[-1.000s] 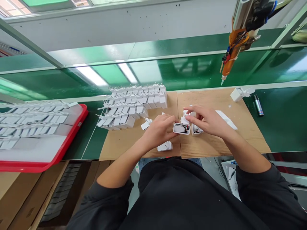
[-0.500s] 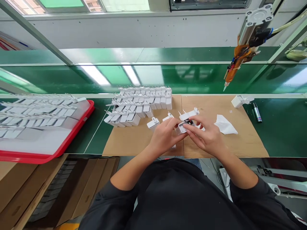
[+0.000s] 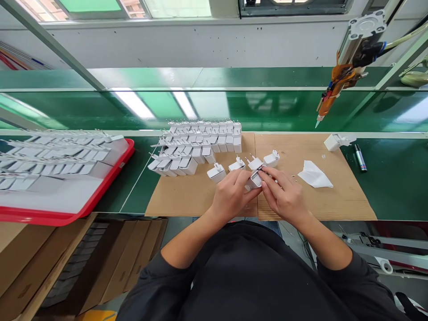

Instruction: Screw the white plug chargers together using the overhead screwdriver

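Note:
My left hand point(image 3: 230, 196) is closed around a white plug charger housing point(image 3: 256, 179), tilted over the brown board with its hollow side up. At the upper rim of that housing, the fingers of my right hand point(image 3: 284, 192) are pinched together. A little dark part point(image 3: 260, 169) shows at those fingertips, mostly hidden. Just beyond my hands lies a white piece with plug pins point(image 3: 254, 163); whether it joins the held housing I cannot tell. Single white chargers stand close by: one at left point(image 3: 216, 173), one in the middle point(image 3: 237, 164), one at right point(image 3: 271, 158).
Rows of white chargers point(image 3: 200, 142) stand behind to the left. A red-rimmed tray point(image 3: 129, 154) carries many more. On the right lie a white cloth point(image 3: 314, 174), a charger point(image 3: 333, 142) and a marker point(image 3: 360, 158). An orange-bodied tool point(image 3: 329, 100) hangs above.
The charger by my right fingers now rests on the board, apart from them. The dark part in the held housing is mostly covered, and its hollow inside shows more.

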Demonstrator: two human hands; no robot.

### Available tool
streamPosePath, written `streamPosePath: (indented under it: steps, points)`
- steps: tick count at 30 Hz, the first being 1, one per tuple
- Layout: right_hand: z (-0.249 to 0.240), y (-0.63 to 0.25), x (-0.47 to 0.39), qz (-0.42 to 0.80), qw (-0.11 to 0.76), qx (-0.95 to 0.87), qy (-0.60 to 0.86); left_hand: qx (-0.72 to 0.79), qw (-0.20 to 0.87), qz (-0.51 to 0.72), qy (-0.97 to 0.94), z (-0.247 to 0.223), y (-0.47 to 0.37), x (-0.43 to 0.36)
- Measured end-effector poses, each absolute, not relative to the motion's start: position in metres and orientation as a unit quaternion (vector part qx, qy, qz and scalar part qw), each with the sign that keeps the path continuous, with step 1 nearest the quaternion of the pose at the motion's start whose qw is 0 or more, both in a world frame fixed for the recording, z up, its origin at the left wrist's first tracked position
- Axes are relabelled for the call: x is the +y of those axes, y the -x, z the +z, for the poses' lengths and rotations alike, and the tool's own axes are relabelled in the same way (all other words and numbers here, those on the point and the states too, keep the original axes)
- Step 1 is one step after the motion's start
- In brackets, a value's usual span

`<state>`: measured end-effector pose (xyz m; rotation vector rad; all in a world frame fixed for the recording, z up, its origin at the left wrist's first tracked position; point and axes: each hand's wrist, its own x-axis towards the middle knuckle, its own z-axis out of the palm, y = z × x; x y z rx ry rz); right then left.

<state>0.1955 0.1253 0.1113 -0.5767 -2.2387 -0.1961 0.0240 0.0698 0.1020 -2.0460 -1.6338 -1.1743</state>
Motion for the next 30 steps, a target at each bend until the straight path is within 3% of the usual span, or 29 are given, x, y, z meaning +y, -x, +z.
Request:
streamPosePath:
  steps: [16, 22, 27, 30]
  points:
    - [0.119, -0.197, 0.135, 0.082, 0.438, -0.866, 0.229, -0.575, 0.126, -0.399, 0.703, 0.099, -0.019, 0.068]
    - [0.132, -0.199, 0.141, 0.109, 0.371, -0.9, 0.199, -0.566, 0.101, -0.408, 0.71, 0.097, -0.018, 0.069]
    - [0.141, -0.2, 0.154, 0.152, 0.382, -0.878, 0.246, -0.558, 0.039, -0.443, 0.701, 0.094, -0.02, 0.069]
    - [0.15, -0.194, 0.169, 0.239, 0.284, -0.877, 0.304, -0.544, 0.012, -0.465, 0.698, 0.093, -0.022, 0.068]
